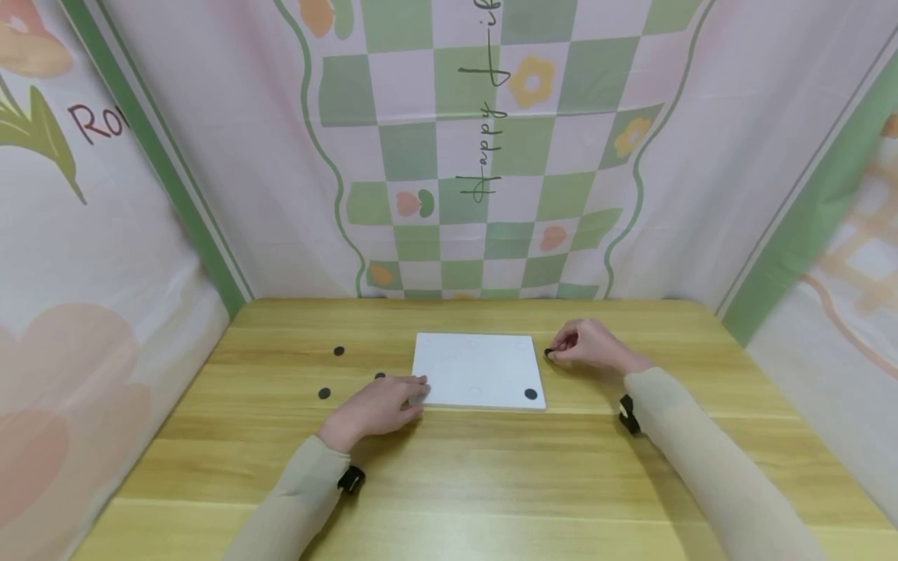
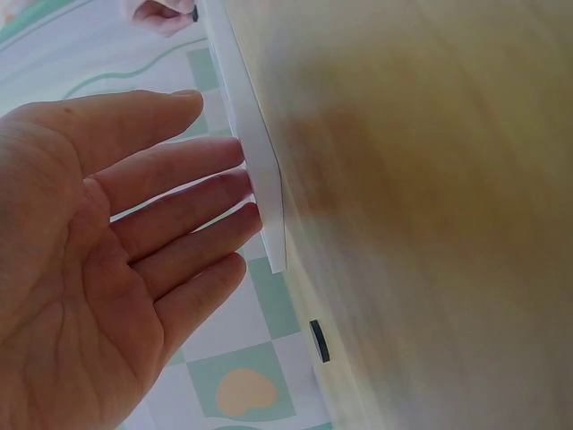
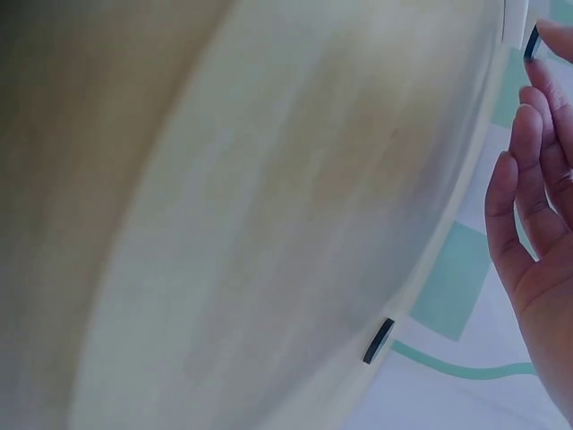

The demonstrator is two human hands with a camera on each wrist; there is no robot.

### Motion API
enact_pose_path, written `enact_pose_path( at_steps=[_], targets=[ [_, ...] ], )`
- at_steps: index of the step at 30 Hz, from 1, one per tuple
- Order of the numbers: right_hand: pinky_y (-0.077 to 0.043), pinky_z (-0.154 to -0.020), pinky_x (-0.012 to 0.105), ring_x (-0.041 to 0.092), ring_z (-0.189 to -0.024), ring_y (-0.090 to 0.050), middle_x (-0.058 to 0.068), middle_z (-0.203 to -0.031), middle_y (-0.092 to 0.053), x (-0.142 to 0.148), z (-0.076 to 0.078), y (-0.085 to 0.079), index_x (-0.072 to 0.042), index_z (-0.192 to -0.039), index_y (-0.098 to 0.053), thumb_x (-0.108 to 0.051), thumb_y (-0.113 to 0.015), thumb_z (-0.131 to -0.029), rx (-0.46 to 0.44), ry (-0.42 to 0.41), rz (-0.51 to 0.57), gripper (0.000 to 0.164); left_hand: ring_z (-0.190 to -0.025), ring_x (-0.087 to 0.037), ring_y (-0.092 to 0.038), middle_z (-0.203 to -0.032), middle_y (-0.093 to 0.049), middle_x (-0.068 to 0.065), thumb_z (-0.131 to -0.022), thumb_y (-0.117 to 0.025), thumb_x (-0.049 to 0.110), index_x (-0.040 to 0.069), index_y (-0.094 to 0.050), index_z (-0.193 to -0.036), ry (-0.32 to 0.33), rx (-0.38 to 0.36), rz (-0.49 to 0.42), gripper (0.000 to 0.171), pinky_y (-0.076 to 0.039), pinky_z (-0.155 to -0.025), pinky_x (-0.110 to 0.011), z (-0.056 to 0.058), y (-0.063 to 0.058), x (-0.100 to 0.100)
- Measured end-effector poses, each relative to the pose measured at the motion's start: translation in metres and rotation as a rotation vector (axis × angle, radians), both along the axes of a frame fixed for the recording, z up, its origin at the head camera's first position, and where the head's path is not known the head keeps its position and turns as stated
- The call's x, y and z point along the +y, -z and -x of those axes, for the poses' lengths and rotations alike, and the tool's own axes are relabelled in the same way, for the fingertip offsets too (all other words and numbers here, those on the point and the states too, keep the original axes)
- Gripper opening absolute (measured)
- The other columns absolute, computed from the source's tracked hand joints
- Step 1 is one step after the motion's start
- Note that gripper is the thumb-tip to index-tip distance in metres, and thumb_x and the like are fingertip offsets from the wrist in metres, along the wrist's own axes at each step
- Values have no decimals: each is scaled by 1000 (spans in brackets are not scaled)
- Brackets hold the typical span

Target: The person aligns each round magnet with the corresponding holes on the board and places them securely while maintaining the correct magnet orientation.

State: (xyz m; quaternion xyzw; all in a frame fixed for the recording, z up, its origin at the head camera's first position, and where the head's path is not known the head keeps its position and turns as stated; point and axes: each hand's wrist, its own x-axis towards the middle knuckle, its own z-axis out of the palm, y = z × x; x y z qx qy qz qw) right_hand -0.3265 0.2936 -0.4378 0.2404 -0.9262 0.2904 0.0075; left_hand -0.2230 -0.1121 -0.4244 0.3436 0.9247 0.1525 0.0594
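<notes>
A white rectangular board (image 1: 484, 366) lies flat on the table, with faint round outlines on its surface. One black disc (image 1: 531, 394) sits at its near right corner. My left hand (image 1: 382, 405) is at the board's left edge, fingers extended and fingertips right at the rim, as the left wrist view also shows. To the right of the board, my right hand (image 1: 595, 345) pinches another small black disc (image 3: 533, 42) between thumb and fingertip, close beside the board's right edge. The remaining fingers of that hand are slightly bent in the right wrist view.
Left of the board, black discs (image 1: 339, 351) lie loose on the wooden table (image 1: 449, 483), one partly behind my left hand. Another disc (image 3: 379, 341) rests on the table in the right wrist view. A patterned cloth (image 1: 449, 156) hangs behind the table's far edge.
</notes>
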Motion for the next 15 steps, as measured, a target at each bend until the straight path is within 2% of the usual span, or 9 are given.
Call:
enact_pose_path(
  at_steps=[15],
  targets=[
    [-50,-63,19,9,-71,-60,0,-80,-68,-5,6,1,-11,-83,-74,-20,-81,-75,17,6,-1,15,-130,-25,-48,-141,-50,-10,-98,-53,21,6,-57,-131,-5,-6,-1,37,-42,-105,-39,0,-1,1]
  ],
)
